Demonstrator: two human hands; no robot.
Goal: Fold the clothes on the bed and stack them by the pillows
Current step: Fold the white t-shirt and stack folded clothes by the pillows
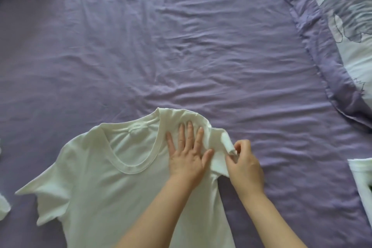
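A white T-shirt (104, 183) lies spread front-up on the purple bed sheet (181, 46), its neck pointing away from me. My left hand (186, 151) presses flat on the shirt's right shoulder with fingers straight and spread. My right hand (244, 164) pinches the hem of the shirt's right sleeve (219, 147), which is bunched and partly turned up. The left sleeve lies flat and points out to the left.
A patterned lilac-and-white pillow or duvet (346, 26) fills the upper right corner. Another white garment (362, 179) lies at the right edge, and a scrap of white cloth (4, 205) shows at the left edge. Wrinkled sheet stretches beyond the shirt.
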